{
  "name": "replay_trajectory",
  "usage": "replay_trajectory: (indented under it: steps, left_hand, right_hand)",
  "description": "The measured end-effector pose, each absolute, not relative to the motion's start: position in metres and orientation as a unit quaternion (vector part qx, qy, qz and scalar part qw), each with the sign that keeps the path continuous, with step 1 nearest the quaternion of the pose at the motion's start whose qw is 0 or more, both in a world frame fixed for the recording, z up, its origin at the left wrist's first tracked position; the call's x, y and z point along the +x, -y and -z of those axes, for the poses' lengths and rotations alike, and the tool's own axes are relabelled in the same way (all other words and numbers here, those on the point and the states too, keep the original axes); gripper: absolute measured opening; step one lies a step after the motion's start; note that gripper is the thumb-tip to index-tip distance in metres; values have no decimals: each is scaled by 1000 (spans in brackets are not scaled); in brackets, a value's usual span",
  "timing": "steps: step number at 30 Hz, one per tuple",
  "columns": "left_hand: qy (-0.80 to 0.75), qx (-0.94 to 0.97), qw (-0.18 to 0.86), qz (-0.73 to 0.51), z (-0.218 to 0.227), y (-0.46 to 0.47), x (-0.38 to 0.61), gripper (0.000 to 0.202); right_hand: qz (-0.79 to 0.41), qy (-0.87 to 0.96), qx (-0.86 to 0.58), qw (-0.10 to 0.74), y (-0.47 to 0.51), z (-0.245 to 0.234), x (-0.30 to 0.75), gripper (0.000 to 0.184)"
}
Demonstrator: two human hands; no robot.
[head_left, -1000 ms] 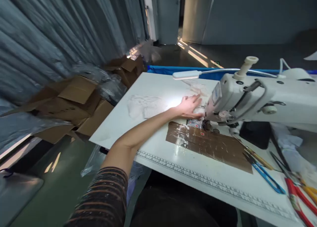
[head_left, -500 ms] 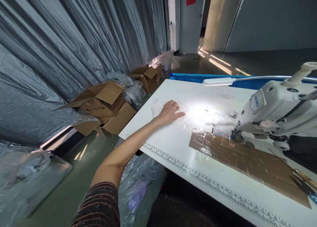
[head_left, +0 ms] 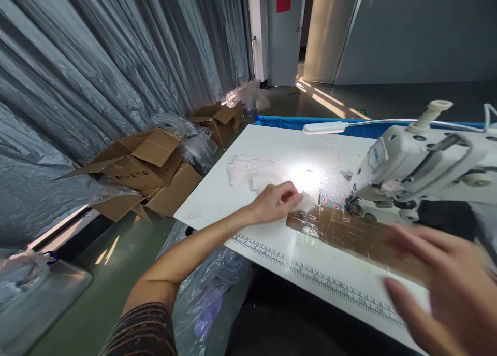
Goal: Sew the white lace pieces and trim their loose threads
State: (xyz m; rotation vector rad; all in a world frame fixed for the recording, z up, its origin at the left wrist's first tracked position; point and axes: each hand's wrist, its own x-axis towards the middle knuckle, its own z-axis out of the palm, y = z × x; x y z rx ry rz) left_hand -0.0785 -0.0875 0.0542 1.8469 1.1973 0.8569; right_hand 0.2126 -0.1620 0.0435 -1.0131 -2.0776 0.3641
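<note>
My left hand (head_left: 276, 203) reaches over the white sewing table (head_left: 217, 200), its fingers pinched on a thin clear plastic piece (head_left: 306, 199) beside the brown taped panel (head_left: 349, 234). A heap of clear plastic pieces (head_left: 252, 170) lies just behind that hand. My right hand (head_left: 442, 288) hovers blurred in the near right foreground, fingers spread, holding nothing. The white sewing machine (head_left: 423, 159) stands at the right, its lamp (head_left: 325, 127) lighting the table top.
Open cardboard boxes (head_left: 147, 164) and plastic bags lie on the floor left of the table, against a grey plastic-sheet wall. A printed ruler (head_left: 310, 273) runs along the table's near edge. A blue strip (head_left: 310, 122) borders the far edge. A doorway lies beyond.
My left hand drew back from the plastic heap toward the brown panel, now pinching a clear piece. My right hand has come into view at the lower right. The camera shifted slightly.
</note>
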Motion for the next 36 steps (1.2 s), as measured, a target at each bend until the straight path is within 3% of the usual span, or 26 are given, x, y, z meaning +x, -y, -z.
replay_trajectory:
  steps: [3,7,9,11,15,18,20,23,26,31,36]
  left_hand:
    - [-420,635,537,-364,-60,111,-44,32]
    - [-389,481,676,-400,-60,123,-12,39]
    - [-399,452,701,-381,-58,121,-6,41]
    - [-428,462,692,-353,-56,117,-5,57]
    - [-467,516,643,-320,-53,100,-16,66]
    - [-503,601,558,-272,-50,85,-28,65]
    - [-513,686,462,-231,-46,75,-32,61]
    - [-495,810,245,-195,-37,61,-32,52]
    - [-411,888,59,-197,-25,51,-27,31]
    - [-239,954,89,-159,-12,54,-20,26]
    - [-283,929,154,-184,-14,64,-19,38]
  right_hand:
    - [-286,779,-438,345,146,-36,193,64]
    - [-497,720,-419,245,138,-23,185,31]
    - [-576,686,-398,199,139,-21,185,38]
    - [-643,649,-367,176,139,-22,187,43]
    - [-718,579,-345,174,127,-26,202,41]
    - [-666,597,-407,185,105,-29,218,42]
    - [-543,648,-501,185,88,-30,227,40]
    - [-315,695,-628,152,67,-30,232,34]
    - [-198,712,-663,115,55,-30,233,35]
    - [-212,713,-661,95,54,-31,248,31]
    - [-398,648,-617,200,60,-29,250,32]
